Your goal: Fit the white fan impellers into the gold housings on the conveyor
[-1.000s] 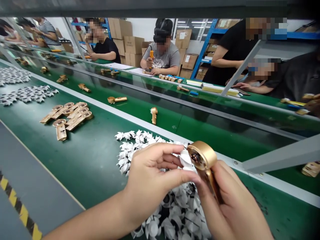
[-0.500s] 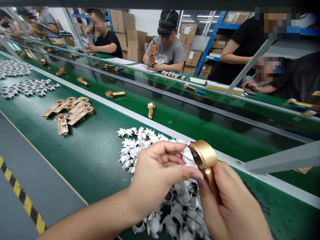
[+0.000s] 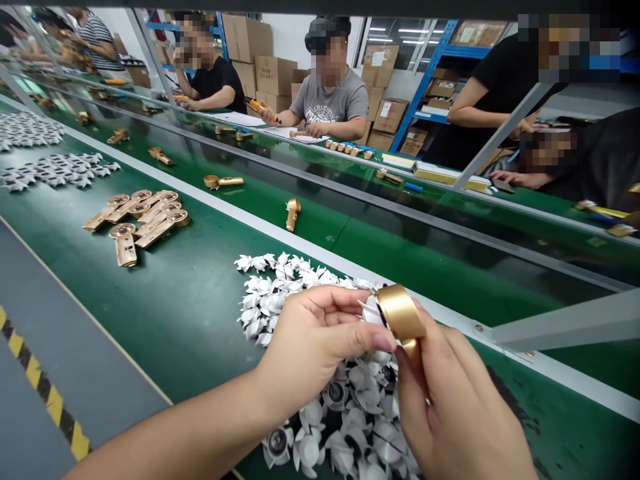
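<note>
A gold handheld fan body (image 3: 403, 312), with a round ring head and a handle, is gripped by my right hand (image 3: 460, 393). The fingers wrap round the handle, most of which they hide. Between the thumb and fingers of my left hand (image 3: 320, 333) is a white fan blade (image 3: 373, 312), held at the open face of the ring. The blade touches the ring and sits partly inside its rim; whether it is seated on the shaft I cannot tell. Below and behind both hands lies a heap of loose white fan blades (image 3: 355, 427) on the green table.
Several gold fan bodies (image 3: 145, 217) lie in a group at left, with rows of white blades (image 3: 55, 171) beyond. Past a pale rail (image 3: 200, 200), a green belt (image 3: 340, 250) carries spaced gold fans (image 3: 293, 215). A grey metal post (image 3: 565, 320) slants at right. Co-workers sit opposite.
The blade has gone closer into the gold ring, and the ring has turned and moved slightly left. Fans on the belt have shifted left. A co-worker opposite has lowered an orange screwdriver.
</note>
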A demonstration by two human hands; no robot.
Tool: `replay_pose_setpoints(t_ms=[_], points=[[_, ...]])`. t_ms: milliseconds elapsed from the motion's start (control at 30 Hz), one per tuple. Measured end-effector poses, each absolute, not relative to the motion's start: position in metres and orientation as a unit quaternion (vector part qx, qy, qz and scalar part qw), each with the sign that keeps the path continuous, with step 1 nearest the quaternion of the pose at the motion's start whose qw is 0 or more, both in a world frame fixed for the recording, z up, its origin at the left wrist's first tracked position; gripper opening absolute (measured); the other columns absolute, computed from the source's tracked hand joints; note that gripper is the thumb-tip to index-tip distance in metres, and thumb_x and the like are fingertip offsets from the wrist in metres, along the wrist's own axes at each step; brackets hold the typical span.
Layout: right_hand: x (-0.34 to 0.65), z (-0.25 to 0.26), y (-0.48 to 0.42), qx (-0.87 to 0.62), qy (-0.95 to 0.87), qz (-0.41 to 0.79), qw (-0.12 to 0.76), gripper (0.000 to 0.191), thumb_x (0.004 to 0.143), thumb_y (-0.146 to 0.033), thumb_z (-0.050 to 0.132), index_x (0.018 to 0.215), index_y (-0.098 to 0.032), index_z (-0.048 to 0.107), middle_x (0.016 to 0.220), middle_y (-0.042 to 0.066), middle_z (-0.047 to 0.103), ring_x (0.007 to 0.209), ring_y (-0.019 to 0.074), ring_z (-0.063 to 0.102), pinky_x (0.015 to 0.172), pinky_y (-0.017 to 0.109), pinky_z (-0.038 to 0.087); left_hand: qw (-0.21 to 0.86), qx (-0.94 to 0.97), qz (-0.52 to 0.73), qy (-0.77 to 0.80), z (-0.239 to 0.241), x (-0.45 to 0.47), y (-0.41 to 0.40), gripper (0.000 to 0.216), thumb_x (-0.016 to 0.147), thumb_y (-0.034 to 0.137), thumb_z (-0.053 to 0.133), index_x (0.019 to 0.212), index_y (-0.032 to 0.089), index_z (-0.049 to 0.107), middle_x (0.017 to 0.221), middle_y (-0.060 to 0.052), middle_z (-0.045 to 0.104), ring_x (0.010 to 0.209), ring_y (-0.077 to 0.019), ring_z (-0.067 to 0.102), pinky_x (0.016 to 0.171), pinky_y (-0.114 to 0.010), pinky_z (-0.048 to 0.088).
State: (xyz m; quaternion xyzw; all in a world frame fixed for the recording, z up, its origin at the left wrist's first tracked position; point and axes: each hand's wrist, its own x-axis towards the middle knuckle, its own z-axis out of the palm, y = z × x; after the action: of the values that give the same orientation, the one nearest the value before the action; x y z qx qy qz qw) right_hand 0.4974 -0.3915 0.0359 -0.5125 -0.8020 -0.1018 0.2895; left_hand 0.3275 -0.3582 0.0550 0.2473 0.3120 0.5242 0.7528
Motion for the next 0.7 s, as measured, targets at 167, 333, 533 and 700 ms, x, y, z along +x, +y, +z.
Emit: replay_pose_setpoints(t_ms=[167, 333, 533, 700], points=[[0.495, 0.03, -0.393, -0.477, -0.823, -0.111, 0.289, 0.06, 0.096, -0.013, 0.045, 0.155, -0.012, 0.033, 0.116, 0.014, 0.065, 0.091, 0.0198, 0.066, 0.058, 0.022, 0.053, 0.751, 0.277, 0.496, 0.336, 0.052, 0.325, -0.352, 0.037, 0.055, 0.016, 0.096, 0.084, 0.01, 0.074, 0.077, -0.005, 0.076, 0.074, -0.0147, 0.072, 0.075, -0.024, 0.058], [0.525, 0.043, -0.359, -0.561, -0.788, -0.08, 0.239, 0.043, 0.099, -0.028, 0.042, 0.14, -0.016, 0.051, 0.099, 0.012, 0.064, 0.084, 0.0233, 0.065, 0.064, 0.031, 0.053, 0.59, 0.491, 0.481, 0.423, 0.054, 0.287, -0.354, 0.046, 0.073, 0.027, 0.087, 0.116, 0.022, 0.073, 0.116, -0.008, 0.074, 0.093, -0.0198, 0.073, 0.08, -0.029, 0.06], [0.6, 0.027, -0.263, -0.719, -0.682, -0.047, 0.124, 0.03, 0.101, -0.036, 0.053, 0.125, -0.018, 0.06, 0.111, 0.009, 0.064, 0.089, 0.019, 0.064, 0.074, 0.035, 0.055, 0.22, 0.816, 0.309, 0.436, 0.037, 0.227, -0.396, 0.025, 0.089, 0.023, 0.069, 0.113, 0.022, 0.073, 0.103, -0.01, 0.074, 0.094, -0.0234, 0.068, 0.082, -0.033, 0.055], [0.62, 0.003, -0.235, -0.741, -0.667, -0.01, 0.073, 0.035, 0.096, -0.036, 0.065, 0.122, -0.014, 0.062, 0.121, 0.01, 0.064, 0.101, 0.0214, 0.065, 0.087, 0.042, 0.057, 0.179, 0.877, 0.146, 0.42, 0.004, 0.211, -0.423, 0.04, 0.096, 0.011, 0.047, 0.122, 0.03, 0.071, 0.118, -0.011, 0.069, 0.099, -0.0232, 0.067, 0.079, -0.029, 0.053]])
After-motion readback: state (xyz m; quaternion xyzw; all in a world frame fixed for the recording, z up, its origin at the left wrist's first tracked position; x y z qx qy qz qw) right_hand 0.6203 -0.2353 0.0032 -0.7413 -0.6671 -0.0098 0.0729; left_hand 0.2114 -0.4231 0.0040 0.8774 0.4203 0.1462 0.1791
